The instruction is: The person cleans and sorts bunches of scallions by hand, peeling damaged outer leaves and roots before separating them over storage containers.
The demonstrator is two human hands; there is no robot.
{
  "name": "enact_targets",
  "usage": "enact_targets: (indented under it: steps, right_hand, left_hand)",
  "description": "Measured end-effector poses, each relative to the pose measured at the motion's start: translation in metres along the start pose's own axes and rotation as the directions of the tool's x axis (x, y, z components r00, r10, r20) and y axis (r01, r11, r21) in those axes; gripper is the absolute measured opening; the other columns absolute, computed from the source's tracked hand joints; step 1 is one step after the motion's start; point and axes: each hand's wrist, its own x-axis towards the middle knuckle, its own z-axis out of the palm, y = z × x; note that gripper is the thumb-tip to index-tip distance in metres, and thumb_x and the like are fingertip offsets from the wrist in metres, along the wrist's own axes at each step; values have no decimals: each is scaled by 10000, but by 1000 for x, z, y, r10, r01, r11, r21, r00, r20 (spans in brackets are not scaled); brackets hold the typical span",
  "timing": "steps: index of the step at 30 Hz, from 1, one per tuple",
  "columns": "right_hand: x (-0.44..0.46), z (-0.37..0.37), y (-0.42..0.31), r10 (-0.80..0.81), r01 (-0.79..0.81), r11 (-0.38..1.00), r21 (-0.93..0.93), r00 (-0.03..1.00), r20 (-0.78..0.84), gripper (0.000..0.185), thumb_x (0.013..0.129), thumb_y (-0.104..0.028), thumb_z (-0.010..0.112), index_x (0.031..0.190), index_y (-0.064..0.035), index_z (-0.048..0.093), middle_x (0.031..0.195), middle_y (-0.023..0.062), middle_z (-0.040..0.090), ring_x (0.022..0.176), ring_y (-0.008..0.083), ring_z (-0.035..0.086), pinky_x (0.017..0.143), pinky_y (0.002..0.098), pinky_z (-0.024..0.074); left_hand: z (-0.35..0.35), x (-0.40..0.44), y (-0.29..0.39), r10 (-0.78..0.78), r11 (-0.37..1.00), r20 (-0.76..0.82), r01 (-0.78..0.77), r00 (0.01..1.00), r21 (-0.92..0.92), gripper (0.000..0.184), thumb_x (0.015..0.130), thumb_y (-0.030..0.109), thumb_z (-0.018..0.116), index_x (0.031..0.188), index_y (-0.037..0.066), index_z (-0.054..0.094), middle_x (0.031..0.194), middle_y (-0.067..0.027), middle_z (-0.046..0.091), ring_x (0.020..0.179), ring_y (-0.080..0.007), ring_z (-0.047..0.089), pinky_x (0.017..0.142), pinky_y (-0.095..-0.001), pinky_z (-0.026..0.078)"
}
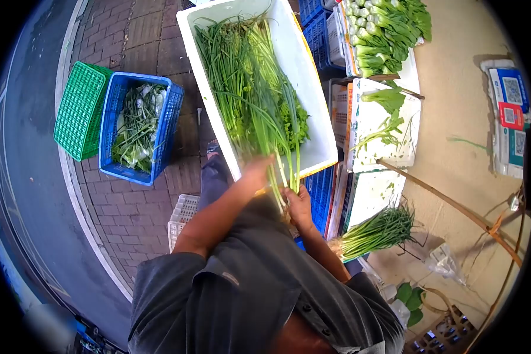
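My right hand [299, 206] is closed around the lower white ends of a few green onions [275, 144], whose long leaves reach back into the foam box. My left hand [257, 174] is smeared by motion beside the same stalks, at the box's near edge, and its fingers cannot be made out. The white foam box [310, 91] lies in front of me, tilted in view. Inside are a large heap of green onions and some leafy herbs [295, 125] along the right side.
To the left stand a blue crate [137, 172] of loose greens and a green crate [79, 112]. Bok choy [389, 29] is stacked at upper right. A foam lid [380, 154] bears leaf scraps. Another green onion bunch [374, 233] lies near my right arm. A wooden stick [448, 197] crosses the right side.
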Motion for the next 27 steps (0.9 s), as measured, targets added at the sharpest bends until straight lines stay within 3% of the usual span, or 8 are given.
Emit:
enact_targets:
  steps: [2,3,6,8,13,21,23,27]
  right_hand:
    - [0,5,-1,-7,8,1000,-15,999,37,163,931,-89,610,1075,-23,574,954,73,671,798,117,612,679,259,497]
    - [2,8,6,-8,8,1000,-19,1000,20,213,914,-90,633,1106,-21,572,952,57,661,792,103,595,662,250,479]
    - [19,-7,34,-8,26,993,-115,988,152,225,896,-76,644,1105,-11,592,924,41,661,775,95,595,668,255,484]
    - [14,8,24,-19,25,996,-80,997,76,197,886,-64,643,1074,-6,627,879,23,661,745,93,598,667,251,489]
    - [14,10,30,92,-103,992,68,985,143,226,893,-64,642,1110,-4,618,880,45,666,731,125,624,648,267,507]
    - [13,29,25,3,4,983,-186,999,35,230,893,-40,633,1122,-32,608,852,37,650,684,125,610,583,257,484]
    - [8,34,22,-24,29,980,-199,999,26,225,889,-37,630,1112,-34,606,840,35,644,672,122,604,572,255,477]
    - [-6,46,-8,55,-53,996,-69,998,20,204,885,-34,616,1088,-35,606,826,39,641,636,119,594,549,259,475]
  left_hand:
    - [-18,16,-10,34,998,31,-35,999,43,95,934,116,669,993,55,627,920,-71,658,807,-234,664,706,-421,590]
    - [-40,45,-34,200,970,72,-208,977,128,105,938,132,669,1007,62,631,920,-65,656,807,-230,659,708,-425,587]
    - [-7,3,-1,-77,997,-21,77,997,5,135,966,194,633,1040,81,642,913,-49,648,806,-219,647,711,-421,578]
    - [2,-6,7,-134,991,-44,134,990,-14,166,985,235,610,1062,93,650,908,-39,642,805,-211,639,713,-418,572]
    - [-3,0,-7,-58,996,-28,55,998,-72,277,1018,334,531,1068,87,647,848,-45,607,704,-201,586,654,-404,553]
    - [-4,4,-10,-23,982,-169,-9,985,-186,184,1009,274,551,1014,100,610,749,-62,601,597,-212,556,543,-382,511]
    - [0,-2,-6,22,988,-246,-59,969,-145,132,996,233,577,1001,106,611,740,-63,612,586,-220,565,533,-388,510]
    - [-45,27,-32,484,685,203,-513,851,518,194,862,232,651,974,86,587,835,-50,582,728,-192,574,684,-329,499]
